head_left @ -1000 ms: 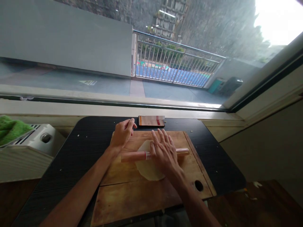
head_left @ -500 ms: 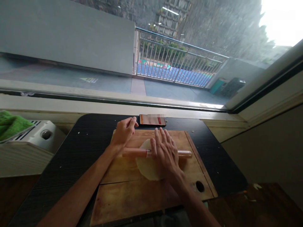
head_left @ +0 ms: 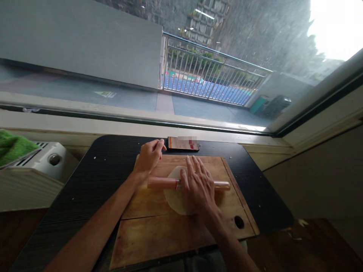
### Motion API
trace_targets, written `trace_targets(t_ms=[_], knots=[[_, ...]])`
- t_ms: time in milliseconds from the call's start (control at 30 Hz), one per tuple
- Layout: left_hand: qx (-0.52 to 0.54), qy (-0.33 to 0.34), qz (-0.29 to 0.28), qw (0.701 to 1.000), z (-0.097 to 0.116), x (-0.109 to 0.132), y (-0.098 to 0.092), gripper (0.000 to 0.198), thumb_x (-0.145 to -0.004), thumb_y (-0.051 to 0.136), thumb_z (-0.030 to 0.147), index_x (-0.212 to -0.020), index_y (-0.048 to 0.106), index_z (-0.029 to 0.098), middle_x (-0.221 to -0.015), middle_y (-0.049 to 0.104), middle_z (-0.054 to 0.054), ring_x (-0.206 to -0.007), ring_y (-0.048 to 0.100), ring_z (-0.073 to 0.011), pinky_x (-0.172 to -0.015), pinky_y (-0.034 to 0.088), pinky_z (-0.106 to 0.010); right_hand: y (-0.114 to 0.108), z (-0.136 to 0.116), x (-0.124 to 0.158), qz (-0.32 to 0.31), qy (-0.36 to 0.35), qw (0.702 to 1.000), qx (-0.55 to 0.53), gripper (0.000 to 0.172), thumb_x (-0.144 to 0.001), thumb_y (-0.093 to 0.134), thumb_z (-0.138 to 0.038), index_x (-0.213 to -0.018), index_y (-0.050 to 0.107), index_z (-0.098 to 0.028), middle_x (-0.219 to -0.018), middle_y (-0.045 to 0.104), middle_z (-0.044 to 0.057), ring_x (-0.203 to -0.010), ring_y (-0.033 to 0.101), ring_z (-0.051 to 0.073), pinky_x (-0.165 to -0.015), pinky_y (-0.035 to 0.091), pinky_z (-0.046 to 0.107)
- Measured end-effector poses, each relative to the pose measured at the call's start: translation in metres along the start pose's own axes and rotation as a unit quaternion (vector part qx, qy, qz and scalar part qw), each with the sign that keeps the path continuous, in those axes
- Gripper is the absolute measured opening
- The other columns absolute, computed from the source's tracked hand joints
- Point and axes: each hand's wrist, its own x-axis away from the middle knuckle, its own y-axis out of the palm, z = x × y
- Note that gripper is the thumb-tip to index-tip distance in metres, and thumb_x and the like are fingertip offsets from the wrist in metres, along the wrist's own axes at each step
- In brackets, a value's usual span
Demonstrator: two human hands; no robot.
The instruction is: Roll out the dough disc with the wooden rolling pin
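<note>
Brown rolling pin (head_left: 163,183): lay across dough (head_left: 176,202).
Right hand (head_left: 198,185): rested atop it, fingers outstretched.
Left hand (head_left: 151,155): fingers were curled into a fist.

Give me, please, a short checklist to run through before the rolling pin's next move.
1. Right hand spread flat on the rolling pin: ok.
2. Rolling pin lying across the dough: ok.
3. Dough's visible edges within the wooden board: ok.
4. Left hand and wrist clear of the pin: cannot tell; the wrist appears right beside its end.
5. Phone off the board: ok.
6. Dough evenly thick: cannot tell.
</note>
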Motion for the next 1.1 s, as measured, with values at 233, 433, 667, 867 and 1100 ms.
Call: trace_targets(t_ms=[233,433,667,867,1100], knots=[[0.022,0.010,-0.003,1.000,0.003,-0.001,0.001,0.050,-0.101,0.048,0.059,-0.073,0.068,0.023,-0.051,0.057,0.001,-0.052,0.055,-0.0174,-0.060,0.039,-0.032,-0.006,-0.010,0.008,-0.015,0.039,0.999,0.017,0.059,-0.117,0.037,-0.046,-0.167,0.058,-0.022,-0.173,0.054,0.018,-0.161,0.049,0.042,-0.128,0.040,0.067],[0.029,0.004,-0.001,1.000,0.001,-0.003,0.000,0.049,-0.101,0.049,0.057,-0.073,0.069,0.023,-0.052,0.058,0.001,-0.052,0.056,-0.0168,-0.060,0.039,-0.032,-0.009,-0.006,-0.056,-0.076,0.056,0.995,-0.013,0.064,-0.118,0.040,-0.055,-0.173,0.048,-0.025,-0.182,0.040,0.016,-0.170,0.033,0.039,-0.135,0.026,0.072],[0.041,-0.009,0.001,0.999,-0.004,-0.004,0.000,0.050,-0.102,0.049,0.060,-0.075,0.070,0.023,-0.053,0.059,0.001,-0.052,0.057,-0.0169,-0.058,0.038,-0.032,-0.007,-0.005,-0.088,-0.085,0.075,0.994,-0.004,0.068,-0.119,0.031,-0.057,-0.177,0.040,-0.022,-0.186,0.031,0.017,-0.175,0.018,0.038,-0.136,0.019,0.077],[0.042,-0.003,0.005,0.999,-0.006,-0.005,0.001,0.050,-0.102,0.050,0.059,-0.074,0.070,0.023,-0.053,0.060,0.001,-0.052,0.056,-0.0170,-0.059,0.038,-0.033,-0.007,-0.009,-0.047,-0.053,0.039,0.997,0.047,0.063,-0.118,0.039,-0.049,-0.176,0.043,-0.026,-0.186,0.033,0.013,-0.174,0.023,0.036,-0.138,0.021,0.071],[0.048,0.007,0.006,0.999,-0.003,-0.005,0.002,0.049,-0.101,0.051,0.058,-0.071,0.069,0.023,-0.052,0.058,0.001,-0.052,0.056,-0.0169,-0.061,0.039,-0.033,-0.002,-0.008,-0.012,0.013,0.002,0.999,0.053,0.058,-0.119,0.035,-0.042,-0.172,0.051,-0.026,-0.178,0.048,0.013,-0.170,0.033,0.035,-0.139,0.023,0.068]])
